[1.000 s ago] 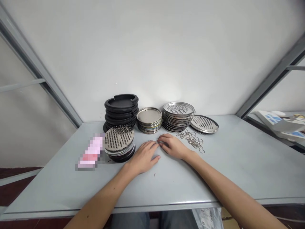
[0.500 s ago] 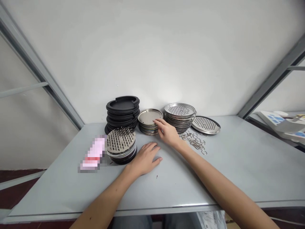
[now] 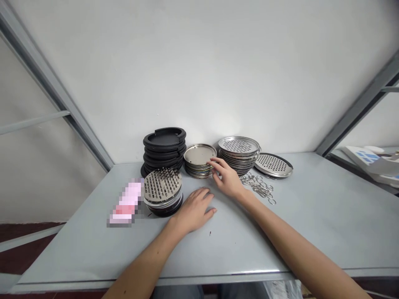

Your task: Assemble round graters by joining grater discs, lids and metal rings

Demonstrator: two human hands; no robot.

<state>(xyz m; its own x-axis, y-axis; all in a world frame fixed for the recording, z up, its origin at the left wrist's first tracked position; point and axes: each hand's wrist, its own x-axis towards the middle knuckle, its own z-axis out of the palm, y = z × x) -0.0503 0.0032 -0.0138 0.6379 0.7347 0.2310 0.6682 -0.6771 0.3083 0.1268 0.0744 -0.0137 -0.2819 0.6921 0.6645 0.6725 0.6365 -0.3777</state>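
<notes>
Stack of shallow round metal plates (image 3: 199, 170) sits toward the back of the tabletop (image 3: 327, 216), between the pile of black ring-shaped holders (image 3: 163, 155) and the taller stack of perforated grater discs (image 3: 238, 146). Right hand (image 3: 229, 178) is at its near right rim, fingers loosely spread and not gripping anything; can't tell whether the index fingertip actually touches the edge or floats just off it. Left hand (image 3: 195, 207) lies palm down on the tabletop, thumb out to the side, holding nothing, just beside the stack topped with a raised-tooth grater disc (image 3: 162, 187). As for handling, I'd guess each plate is thin, stiff sheet metal, so pretty light alone, but the whole lot probably has some heft. Smooth faces look slippery, and I'd expect plates to slide over each other or cling together if you get sloppy. Not fragile, though a thin rim could bend or nick you. Best hold imo: thumb and fingertips on the raised rim of the top plate, ideally at opposite sides, since the flat middle gives you nothing to pinch. Loose wire rings (image 3: 260, 187) lie off to the right, well clear of that rim.
</notes>
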